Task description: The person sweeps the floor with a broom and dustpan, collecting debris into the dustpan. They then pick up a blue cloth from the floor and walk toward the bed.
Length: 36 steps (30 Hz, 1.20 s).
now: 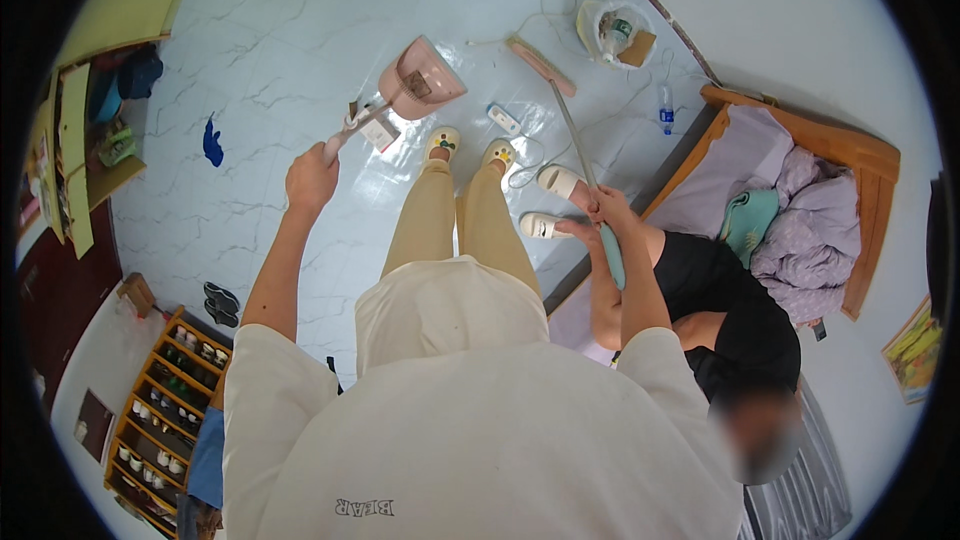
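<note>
My left hand [311, 176] is closed around the handle of a pink long-handled dustpan [409, 101]. Some dark debris [417, 82] lies in its pan. In my right hand [616, 211] is the green-gripped handle of a broom [574, 124], which slants away from me. Its pink head [541, 66] is near the floor, to the right of the dustpan; whether the bristles touch the floor I cannot tell. Between the two tools a white power strip [503, 120] lies on the marble-patterned floor. A white box [379, 133] sits partly beneath the dustpan's handle.
A lined trash bin [589, 34] holds a bottle and cardboard. A plastic bottle [666, 109] and loose cable [551, 157] lie on the floor. Another person [720, 300] sits on the wooden bed [877, 165] at right. A shoe rack [161, 405] and blue cloth [213, 141] are left.
</note>
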Tool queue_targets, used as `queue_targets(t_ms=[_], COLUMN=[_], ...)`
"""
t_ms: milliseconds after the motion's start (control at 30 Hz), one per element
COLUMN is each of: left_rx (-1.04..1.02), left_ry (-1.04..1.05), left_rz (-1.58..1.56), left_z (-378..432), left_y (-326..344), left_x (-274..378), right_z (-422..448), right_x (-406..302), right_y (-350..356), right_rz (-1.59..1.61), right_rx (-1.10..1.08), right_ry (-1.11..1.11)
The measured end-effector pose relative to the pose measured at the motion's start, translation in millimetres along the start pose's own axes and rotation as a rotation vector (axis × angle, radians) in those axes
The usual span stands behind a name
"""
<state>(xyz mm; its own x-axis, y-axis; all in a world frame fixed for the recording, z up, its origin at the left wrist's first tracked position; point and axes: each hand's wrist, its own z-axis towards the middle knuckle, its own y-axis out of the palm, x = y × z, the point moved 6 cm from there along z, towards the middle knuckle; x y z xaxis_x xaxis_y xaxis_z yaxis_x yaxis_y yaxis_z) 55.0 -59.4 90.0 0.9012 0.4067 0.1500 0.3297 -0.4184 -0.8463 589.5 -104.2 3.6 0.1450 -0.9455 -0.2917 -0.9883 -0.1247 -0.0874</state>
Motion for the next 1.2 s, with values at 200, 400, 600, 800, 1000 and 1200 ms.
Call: queue_targets(t_ms=[200, 400, 600, 800, 1000, 1200], left_rx=[0.007, 0.003, 0.019, 0.017, 0.02, 0.004], left_ry=[0.019, 0.019, 0.024, 0.008, 0.015, 0.0], left_rz=[0.002, 0.019, 0.017, 0.012, 0.005, 0.0], left_z=[-0.8, 2.3, 0.9, -1.0, -0.3, -0.2], left_y=[0.1, -0.1, -1.0, 4.4, 0.3, -2.4], left_x=[1.0, 3.0, 1.9, -3.4, 0.2, 4.2], right_z=[2.5, 95.5, 127.3, 87.3, 43.4, 13.9], right_x=[7.1, -28.0, -57.7, -68.2, -42.6, -11.8], right_y=[41.5, 69.9, 63.6, 31.1, -2.8, 31.2], right_rz=[0.46, 0.37, 0.194, -0.133, -0.135, 0.112], right_rx=[0.062, 0.16, 0.047, 0.214, 0.114, 0.131], right_ry=[0.106, 0.024, -0.227, -0.176, -0.038, -0.015])
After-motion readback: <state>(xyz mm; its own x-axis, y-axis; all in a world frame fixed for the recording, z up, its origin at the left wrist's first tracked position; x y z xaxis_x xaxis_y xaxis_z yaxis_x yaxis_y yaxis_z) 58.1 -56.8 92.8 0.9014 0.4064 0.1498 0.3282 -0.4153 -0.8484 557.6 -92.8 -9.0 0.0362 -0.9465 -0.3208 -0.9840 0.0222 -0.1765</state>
